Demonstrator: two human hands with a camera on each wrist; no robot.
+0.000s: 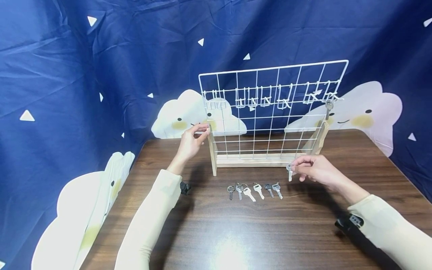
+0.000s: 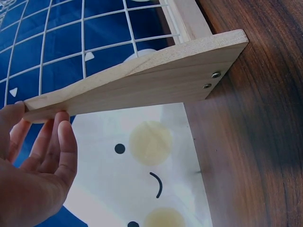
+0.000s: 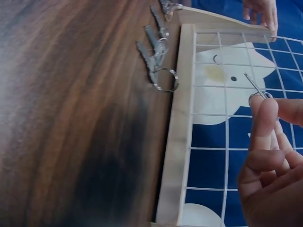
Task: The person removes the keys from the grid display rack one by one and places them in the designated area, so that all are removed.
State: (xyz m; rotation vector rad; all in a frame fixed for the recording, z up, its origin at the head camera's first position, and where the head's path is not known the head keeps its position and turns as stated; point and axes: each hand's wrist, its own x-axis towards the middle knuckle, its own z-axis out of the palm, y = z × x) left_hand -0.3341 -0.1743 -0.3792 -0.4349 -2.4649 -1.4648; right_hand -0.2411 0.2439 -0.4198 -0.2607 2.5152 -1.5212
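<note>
My left hand (image 1: 189,145) pinches the upper tip of the wooden side board (image 2: 142,78) of a white wire grid rack (image 1: 254,129), thumb on one edge and fingers on the other. My right hand (image 1: 318,170) holds a silver key (image 1: 289,174) between thumb and fingertips, in front of the rack's lower right part. In the right wrist view this key (image 3: 254,84) points up and away from the fingers, its ring partly hidden by them. One key (image 1: 329,108) hangs from the rightmost hook. Several more keys (image 1: 258,191) with rings lie in a row on the table.
Several white wire hooks (image 1: 265,100) hang along the grid's upper part. A wooden base bar (image 1: 256,161) joins the two side boards on the brown table (image 1: 216,225). Behind stands a blue curtain (image 1: 162,48) with clouds and triangles.
</note>
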